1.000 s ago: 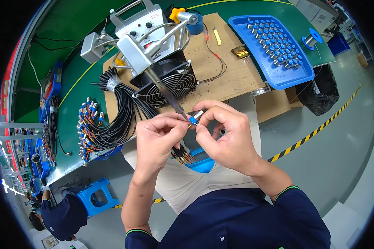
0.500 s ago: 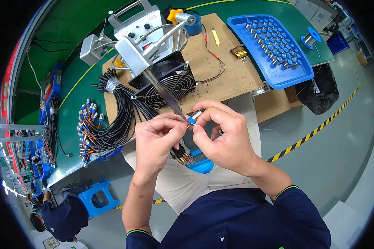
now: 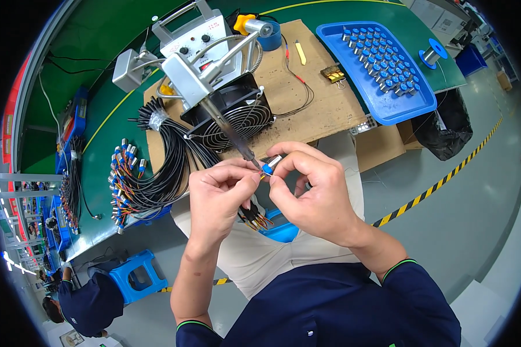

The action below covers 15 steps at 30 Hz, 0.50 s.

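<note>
Between thumb and forefinger, my right hand pinches a small silver metal connector with a blue end. My left hand is closed on thin coloured wires, whose ends meet the connector's blue end. The tip of a soldering iron, held in a stand and slanting down from the upper left, reaches this meeting point. Whether it touches the joint is too small to tell. Below my left hand hang black cable ends with stripped-out coloured wires, partly hidden by the hand.
A control box and black fan stand behind the iron. Bundled black cables with connectors lie left. The blue tray holds many connectors at right, near a wire spool. Another person sits lower left.
</note>
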{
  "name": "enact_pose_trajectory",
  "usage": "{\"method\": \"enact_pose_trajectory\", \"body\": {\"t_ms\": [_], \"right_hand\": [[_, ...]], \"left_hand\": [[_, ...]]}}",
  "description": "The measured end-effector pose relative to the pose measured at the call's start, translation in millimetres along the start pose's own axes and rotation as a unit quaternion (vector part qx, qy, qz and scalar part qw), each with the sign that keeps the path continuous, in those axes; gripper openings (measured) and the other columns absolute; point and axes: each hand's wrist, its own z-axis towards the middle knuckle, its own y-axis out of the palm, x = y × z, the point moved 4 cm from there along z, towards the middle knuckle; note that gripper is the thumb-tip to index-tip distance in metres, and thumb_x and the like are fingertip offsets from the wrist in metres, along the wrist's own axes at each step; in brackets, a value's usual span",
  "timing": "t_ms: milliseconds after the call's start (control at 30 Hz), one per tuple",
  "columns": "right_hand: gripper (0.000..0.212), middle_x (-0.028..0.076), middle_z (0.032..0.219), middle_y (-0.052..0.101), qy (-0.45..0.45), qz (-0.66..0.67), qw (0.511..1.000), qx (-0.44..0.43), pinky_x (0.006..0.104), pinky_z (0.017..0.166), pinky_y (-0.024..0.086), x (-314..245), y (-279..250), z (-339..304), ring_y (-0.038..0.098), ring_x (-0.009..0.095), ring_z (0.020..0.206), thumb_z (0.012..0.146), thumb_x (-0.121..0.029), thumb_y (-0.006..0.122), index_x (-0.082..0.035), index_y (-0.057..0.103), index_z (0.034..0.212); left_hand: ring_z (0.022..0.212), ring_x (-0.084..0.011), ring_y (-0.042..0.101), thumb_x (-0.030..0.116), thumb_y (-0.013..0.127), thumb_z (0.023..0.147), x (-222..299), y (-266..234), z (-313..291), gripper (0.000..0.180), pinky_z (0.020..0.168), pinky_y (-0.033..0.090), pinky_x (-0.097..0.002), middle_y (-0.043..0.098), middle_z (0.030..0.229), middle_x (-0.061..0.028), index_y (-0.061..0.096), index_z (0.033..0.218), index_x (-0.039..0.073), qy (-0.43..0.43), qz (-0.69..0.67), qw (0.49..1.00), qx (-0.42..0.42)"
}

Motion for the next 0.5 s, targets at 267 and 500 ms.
{"method": "enact_pose_trajectory", "body": {"t_ms": [267,500], "right_hand": [[0.009,0.02,0.103,0.075,0.025,0.0,1.0,-0.012,0.0362,0.064,0.055,0.7,-0.6,-2.0,0.076,0.03,0.084,0.08,-0.001,0.074,0.003,0.066,0.082],[0.009,0.02,0.106,0.075,0.054,-0.011,0.998,-0.029,0.0366,0.067,0.057,2.8,-1.4,-5.6,0.076,0.031,0.086,0.08,-0.002,0.074,0.002,0.066,0.082]], "left_hand": [[0.064,-0.0064,0.061,-0.004,0.077,0.09,-2.5,0.4,0.5,0.007,0.054,0.048,-0.0188,0.076,0.107,-0.0142,0.081,0.094,-0.008,-0.009,-0.005,1.0,0.001],[0.063,-0.0074,0.061,-0.005,0.076,0.09,-6.4,2.7,-0.3,0.006,0.053,0.048,-0.0191,0.076,0.107,-0.0161,0.08,0.092,-0.009,-0.015,0.0,1.0,0.001]]}}
